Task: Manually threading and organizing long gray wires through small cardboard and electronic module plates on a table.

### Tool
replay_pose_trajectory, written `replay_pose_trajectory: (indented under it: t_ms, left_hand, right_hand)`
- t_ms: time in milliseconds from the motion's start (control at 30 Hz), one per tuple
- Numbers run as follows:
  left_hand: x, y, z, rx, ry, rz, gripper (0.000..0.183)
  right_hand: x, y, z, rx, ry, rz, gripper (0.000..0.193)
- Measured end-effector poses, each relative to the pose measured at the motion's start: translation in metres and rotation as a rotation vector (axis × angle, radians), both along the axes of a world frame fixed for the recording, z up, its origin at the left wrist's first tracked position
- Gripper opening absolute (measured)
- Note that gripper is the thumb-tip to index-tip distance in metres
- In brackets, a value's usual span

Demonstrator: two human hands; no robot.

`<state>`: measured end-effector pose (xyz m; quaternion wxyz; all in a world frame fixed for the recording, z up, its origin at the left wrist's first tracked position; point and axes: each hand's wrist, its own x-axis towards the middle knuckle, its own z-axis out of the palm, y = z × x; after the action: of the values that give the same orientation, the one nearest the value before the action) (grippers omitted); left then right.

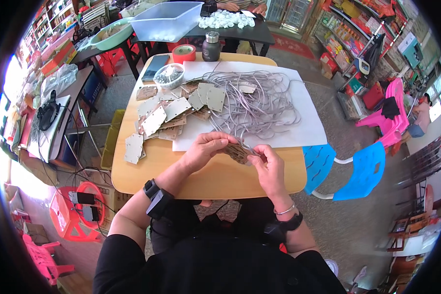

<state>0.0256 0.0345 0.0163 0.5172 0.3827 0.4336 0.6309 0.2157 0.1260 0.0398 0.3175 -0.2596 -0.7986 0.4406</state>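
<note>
Near the front of the wooden table, a small brown board with holes (pixel 237 153) is held between my two hands. My left hand (pixel 204 151) grips its left edge, fingers closed. At its right edge my right hand (pixel 270 169) has thumb and forefinger pinched on a thin grey cord (pixel 246 145); the exact spot of the grip is partly hidden. Just beyond lies a loose tangle of grey cords (pixel 259 100) on a white sheet (pixel 308 125). To its left is a pile of square plates (pixel 177 109), pale on one face and brown on the other.
A clear tub of small metal parts (pixel 169 77), a phone (pixel 156 67), red tape (pixel 183 53) and a dark bottle (pixel 211 47) stand at the table's (pixel 147 179) far side. Blue stools (pixel 360 171) are at the right. Behind, a person sits at a black table (pixel 257 34).
</note>
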Motion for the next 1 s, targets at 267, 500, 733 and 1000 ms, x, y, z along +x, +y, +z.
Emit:
replay_pose_trajectory:
  t_ms: [267, 500, 733, 1000]
  left_hand:
    - [-0.003, 0.000, 0.004, -0.029, -0.175, -0.257, 0.052]
    - [-0.003, 0.000, 0.003, -0.143, -0.271, -0.141, 0.039]
    - [0.000, -0.003, 0.008, -0.208, -0.118, -0.321, 0.032]
    - [-0.001, 0.002, -0.004, -0.096, -0.222, -0.200, 0.029]
  right_hand:
    - [0.004, -0.004, 0.000, 0.275, 0.091, 0.018, 0.009]
    - [0.004, -0.012, -0.004, 0.372, 0.079, 0.008, 0.010]
    - [0.005, -0.011, -0.013, 0.249, 0.097, -0.024, 0.010]
    - [-0.013, -0.015, 0.014, 0.310, 0.095, -0.133, 0.017]
